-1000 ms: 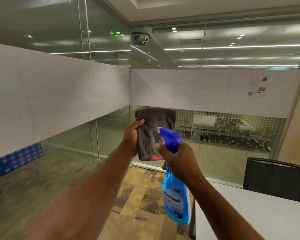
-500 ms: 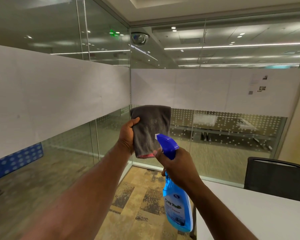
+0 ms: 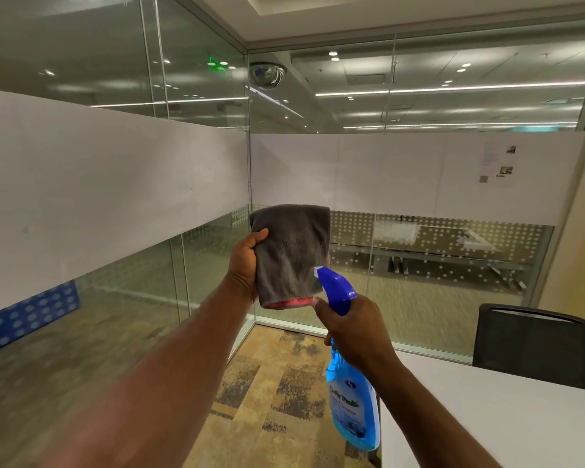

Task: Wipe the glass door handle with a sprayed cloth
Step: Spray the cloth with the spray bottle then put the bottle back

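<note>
Cloth (image 3: 293, 255) in L hand (image 3: 245, 265), spray bottle (image 3: 352, 396) in R hand (image 3: 355, 329)

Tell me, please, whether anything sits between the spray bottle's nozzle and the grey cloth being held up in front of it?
Nothing visible does. The left hand holds the grey cloth upright by its left edge, and the spray bottle in the right hand has its nozzle right at the cloth's lower right face, with no finger across it.

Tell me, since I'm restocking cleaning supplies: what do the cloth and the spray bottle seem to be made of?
The cloth, held in the left hand, looks like grey microfibre: a soft, matte, napped surface, with a pinkish edge at the bottom. The spray bottle, gripped by the right hand, appears to be translucent blue plastic, glossy, with an opaque darker blue plastic trigger head.
</note>
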The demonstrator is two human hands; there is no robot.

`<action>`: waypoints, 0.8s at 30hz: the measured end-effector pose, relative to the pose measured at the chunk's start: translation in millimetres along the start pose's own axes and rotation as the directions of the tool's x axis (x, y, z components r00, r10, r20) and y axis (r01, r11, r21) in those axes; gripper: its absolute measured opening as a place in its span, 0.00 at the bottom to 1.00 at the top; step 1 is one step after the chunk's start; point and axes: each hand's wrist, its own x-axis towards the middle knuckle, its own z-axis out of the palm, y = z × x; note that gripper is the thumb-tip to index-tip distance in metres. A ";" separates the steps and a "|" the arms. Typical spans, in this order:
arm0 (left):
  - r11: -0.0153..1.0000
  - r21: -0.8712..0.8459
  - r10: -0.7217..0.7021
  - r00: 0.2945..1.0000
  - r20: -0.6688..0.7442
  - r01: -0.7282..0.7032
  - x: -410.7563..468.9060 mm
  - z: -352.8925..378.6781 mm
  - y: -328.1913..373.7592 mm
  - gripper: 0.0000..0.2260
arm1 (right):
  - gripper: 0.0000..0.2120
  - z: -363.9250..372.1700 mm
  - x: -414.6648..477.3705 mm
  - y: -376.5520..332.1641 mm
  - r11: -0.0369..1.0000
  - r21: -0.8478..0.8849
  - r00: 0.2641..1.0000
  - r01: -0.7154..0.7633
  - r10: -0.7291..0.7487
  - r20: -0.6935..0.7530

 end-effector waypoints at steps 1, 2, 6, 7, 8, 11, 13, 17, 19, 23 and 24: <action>1.000 0.006 0.003 1.000 -0.001 -0.003 0.0 1.1 -0.2 0.12 | 0.11 -1.9 1.1 0.3 1.000 0.012 1.000 0.007 -0.007 -0.013; 1.000 0.015 0.004 1.000 -0.006 -0.004 0.5 1.8 -1.0 0.14 | 0.11 -4.5 2.5 0.3 0.999 0.028 0.999 0.019 -0.018 -0.026; 0.999 0.039 -0.030 1.000 -0.011 0.030 1.4 4.0 -8.3 0.19 | 0.11 -14.8 9.2 -8.2 0.997 0.045 0.998 0.055 -0.053 -0.046; 0.998 0.041 -0.042 0.999 -0.009 0.043 1.3 4.8 -11.2 0.19 | 0.11 -16.8 11.0 -11.2 0.997 0.050 0.997 0.058 -0.056 -0.048; 0.998 0.042 -0.055 0.998 -0.007 0.056 1.2 5.6 -14.5 0.18 | 0.12 -18.3 12.9 -13.9 0.997 0.053 0.997 0.062 -0.059 -0.048; 0.995 0.032 -0.098 0.995 0.022 0.098 -2.8 9.9 -21.6 0.14 | 0.15 -19.0 16.7 -20.0 0.998 0.007 0.996 0.070 -0.070 -0.051; 0.993 0.023 -0.119 0.992 0.047 0.118 -4.8 11.5 -24.7 0.12 | 0.16 -16.9 17.8 -21.1 0.997 -0.033 0.996 0.066 -0.068 -0.053; 0.992 0.046 -0.123 0.992 0.038 0.121 -6.0 10.5 -27.7 0.16 | 0.16 -14.0 16.4 -18.1 0.998 -0.041 0.997 0.049 -0.051 -0.052; 0.992 0.054 -0.115 0.993 0.025 0.113 -4.8 9.4 -28.0 0.18 | 0.15 -15.0 17.2 -13.8 0.999 -0.030 0.998 0.041 -0.043 -0.052; 0.994 0.054 -0.093 0.996 0.015 0.092 -2.6 8.6 -26.0 0.20 | 0.12 -21.0 20.9 -4.4 1.000 0.006 0.998 0.017 -0.017 -0.062; 0.995 0.053 -0.087 0.996 0.015 0.086 -1.5 8.1 -25.3 0.19 | 0.12 -22.7 22.2 -1.3 1.000 0.008 0.997 0.012 -0.011 -0.073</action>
